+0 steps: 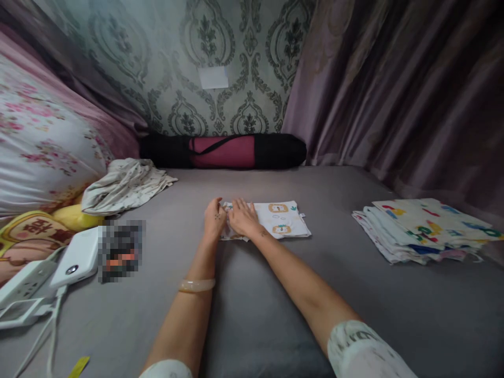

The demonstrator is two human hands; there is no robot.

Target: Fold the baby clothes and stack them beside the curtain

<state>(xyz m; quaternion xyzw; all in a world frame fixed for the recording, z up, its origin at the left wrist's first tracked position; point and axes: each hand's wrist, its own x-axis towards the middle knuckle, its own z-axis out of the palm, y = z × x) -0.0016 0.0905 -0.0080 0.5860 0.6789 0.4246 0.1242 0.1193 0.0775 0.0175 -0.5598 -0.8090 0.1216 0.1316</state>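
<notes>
A white cloth (pixel 291 223), printed with orange-brown animal faces and small green leaves, lies folded into a flat rectangle on the grey sheet. At its left end, my left hand (pixel 214 219) is closed with the fingers curled around the edge of the fabric; the fingertips are partly hidden. My right hand (pixel 243 216) lies flat on top of the cloth, close beside the left, its fingers stretched out. A small tag sticks out from the cloth's right edge.
A stack of folded printed cloths (pixel 429 226) sits at the right. On the left are a crumpled cloth (pixel 128 181), a white power bank (pixel 76 257), a power strip (pixel 29 283) with cables and a blurred-out item (pixel 121 249). A black and maroon bag (pixel 224 152) lies along the wall.
</notes>
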